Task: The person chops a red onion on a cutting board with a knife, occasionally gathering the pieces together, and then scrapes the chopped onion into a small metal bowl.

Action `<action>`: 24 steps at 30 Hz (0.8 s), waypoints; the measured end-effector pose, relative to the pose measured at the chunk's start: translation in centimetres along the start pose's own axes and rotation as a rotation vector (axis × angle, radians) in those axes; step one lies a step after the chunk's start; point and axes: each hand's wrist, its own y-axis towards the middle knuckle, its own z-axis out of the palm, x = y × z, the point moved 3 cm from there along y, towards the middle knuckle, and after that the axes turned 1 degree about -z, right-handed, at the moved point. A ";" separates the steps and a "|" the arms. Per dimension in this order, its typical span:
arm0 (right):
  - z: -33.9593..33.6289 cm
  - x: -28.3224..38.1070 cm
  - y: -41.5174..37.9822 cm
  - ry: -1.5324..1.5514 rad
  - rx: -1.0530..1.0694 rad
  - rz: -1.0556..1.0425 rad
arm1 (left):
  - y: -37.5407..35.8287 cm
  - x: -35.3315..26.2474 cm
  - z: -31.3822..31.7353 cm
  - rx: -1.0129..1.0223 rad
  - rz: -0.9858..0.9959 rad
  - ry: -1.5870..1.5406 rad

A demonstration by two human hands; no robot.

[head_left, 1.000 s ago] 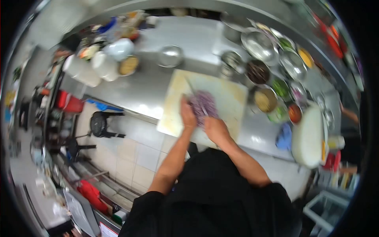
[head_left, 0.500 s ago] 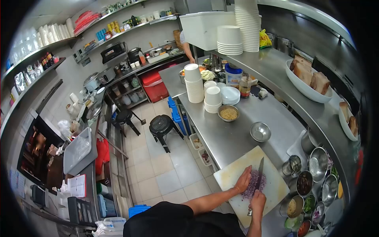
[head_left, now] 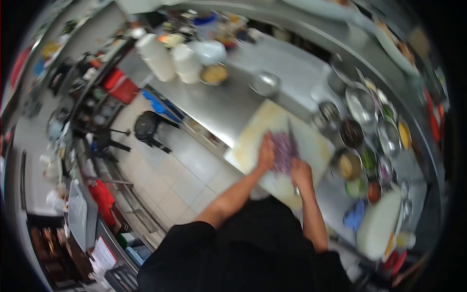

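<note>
On a cutting board [head_left: 248,131] lies a heap of finely chopped purple onion [head_left: 282,153]. My right hand [head_left: 300,173] is wrapped round the handle of a knife [head_left: 291,131], whose blade lies at the right side of the heap, pointing away from me. At the heap's left edge rests my left hand [head_left: 266,152], fingers stretched out flat and nothing held in it. Motion blur softens the whole view.
Beyond the board are an empty metal bowl [head_left: 265,83], a bowl of yellowish food [head_left: 214,74] and stacked white cups [head_left: 158,58]. Several small bowls, one with green food [head_left: 368,159], line the right side. A black stool [head_left: 147,127] stands on the floor.
The view has turned down and to the right, bringing the board nearer the middle and showing more of the right end. My hands are still at the onion, the knife still in the right one.
</note>
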 end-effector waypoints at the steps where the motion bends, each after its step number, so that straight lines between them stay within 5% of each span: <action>1: -0.9 0.9 -0.2 0.120 0.033 0.057 | 0.2 -1.2 -0.9 0.000 -0.005 -0.043; 4: 0.1 1.5 -1.3 0.175 -0.147 0.117 | 0.7 -6.7 -3.5 -0.029 0.031 -0.043; 10: 0.6 2.2 -0.6 0.202 0.160 0.278 | 0.6 -7.8 -4.2 -0.020 0.075 -0.053; 12: -0.1 2.7 -1.3 0.108 -0.128 0.097 | 0.9 -8.2 -4.1 -0.019 0.068 -0.032; 16: 1.7 1.1 -0.7 0.078 -0.062 0.167 | 1.1 -8.0 -4.0 -0.014 0.098 -0.057; 18: -0.7 2.0 -0.6 0.332 0.143 0.351 | 1.5 -7.9 -4.3 -0.030 0.196 0.179; 21: -3.1 2.4 -2.0 0.286 0.010 0.300 | 3.8 -6.6 -4.0 0.024 0.285 0.582; 22: -3.3 1.8 -2.4 0.279 0.010 0.320 | 4.5 -6.9 -3.6 0.042 0.281 0.571; 24: -3.6 0.7 -2.3 0.276 -0.014 0.340 | 5.8 -8.1 -2.4 0.415 0.289 0.064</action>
